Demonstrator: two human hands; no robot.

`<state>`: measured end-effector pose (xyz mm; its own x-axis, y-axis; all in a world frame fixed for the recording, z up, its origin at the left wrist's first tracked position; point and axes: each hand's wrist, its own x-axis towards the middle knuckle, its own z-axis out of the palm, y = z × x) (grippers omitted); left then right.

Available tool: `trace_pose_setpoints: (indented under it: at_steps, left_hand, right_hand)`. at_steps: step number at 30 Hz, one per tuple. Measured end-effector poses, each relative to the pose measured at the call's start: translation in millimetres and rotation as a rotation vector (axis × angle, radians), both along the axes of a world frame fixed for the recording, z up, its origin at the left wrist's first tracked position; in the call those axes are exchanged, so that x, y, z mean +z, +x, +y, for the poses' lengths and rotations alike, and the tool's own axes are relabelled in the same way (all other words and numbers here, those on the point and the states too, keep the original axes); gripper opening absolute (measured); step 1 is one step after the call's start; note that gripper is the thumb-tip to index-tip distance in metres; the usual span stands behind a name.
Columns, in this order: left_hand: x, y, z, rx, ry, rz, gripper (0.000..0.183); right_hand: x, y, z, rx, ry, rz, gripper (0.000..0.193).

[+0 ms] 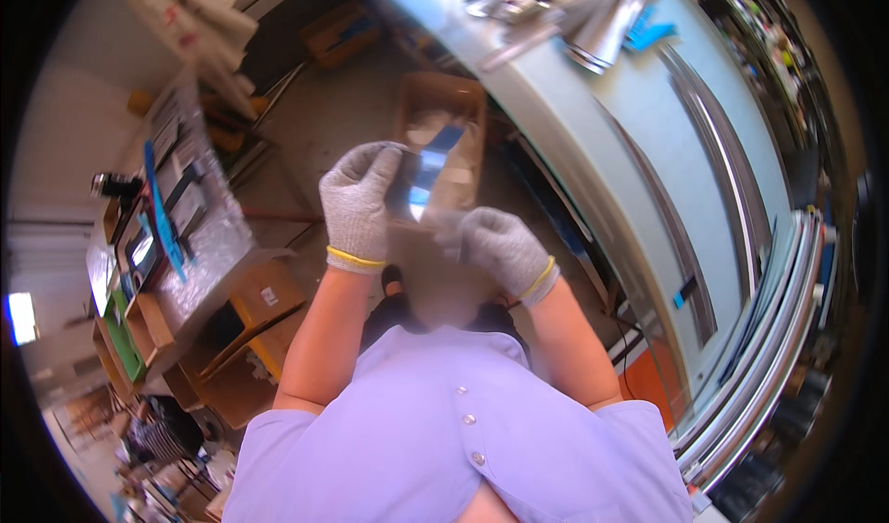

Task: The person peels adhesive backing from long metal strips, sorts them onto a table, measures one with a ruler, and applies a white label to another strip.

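Observation:
Both my hands wear pale grey knit gloves with yellow cuffs and are raised in front of my body. My left hand point(359, 194) is closed, thumb and fingers pinched at the upper edge of a shiny flat strip point(431, 171) with dark, blue and bright reflecting areas. Lower and to the right, my right hand point(505, 250) has its fingers drawn together near the strip's lower end. A greyish blur at those fingertips is too smeared to name. Behind the strip stands a brown bin point(443, 85) holding pale scraps.
On the right, a long pale worktable point(639, 134) carries metal strips point(611, 23), blue pieces point(651, 32) and long dark profiles point(713, 143). To the left, a bubble-wrapped surface point(218, 227) bears a blue strip point(162, 213). Cardboard boxes point(264, 296) stand below it.

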<state>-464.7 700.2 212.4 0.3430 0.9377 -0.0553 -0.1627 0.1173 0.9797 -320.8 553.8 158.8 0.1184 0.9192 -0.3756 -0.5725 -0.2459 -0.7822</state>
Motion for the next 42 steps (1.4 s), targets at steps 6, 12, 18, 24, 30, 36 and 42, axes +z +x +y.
trace_pose_setpoints:
  at_steps: [6,12,18,24,30,36,42]
  left_hand:
    - [-23,-123,55,0.018,-0.372,-0.115,0.011]
    - [-57,-209,95,0.231,-0.118,0.03,0.039]
    - [-76,-273,82,0.043,-0.283,0.257,0.041]
    - [-71,-329,132,0.251,-0.079,0.376,0.027]
    - [-24,-443,267,0.561,0.437,0.223,0.041]
    - [-126,-547,281,0.868,0.076,0.211,0.038]
    - [-259,-607,270,0.926,-0.306,0.422,0.038]
  right_hand:
    - [-30,-121,125,0.034,-0.007,0.36,0.03]
    - [-47,-209,200,0.025,0.172,-0.186,0.022]
    - [3,-263,239,0.083,-0.084,-0.224,0.018]
    - [12,-268,264,0.031,0.02,-0.325,0.023]
    - [-32,-154,228,-0.222,-0.022,-0.515,0.014]
    - [-75,-108,95,-0.268,-0.416,-0.606,0.01]
    - [-101,-89,-1,-0.354,-0.591,-0.657,0.014]
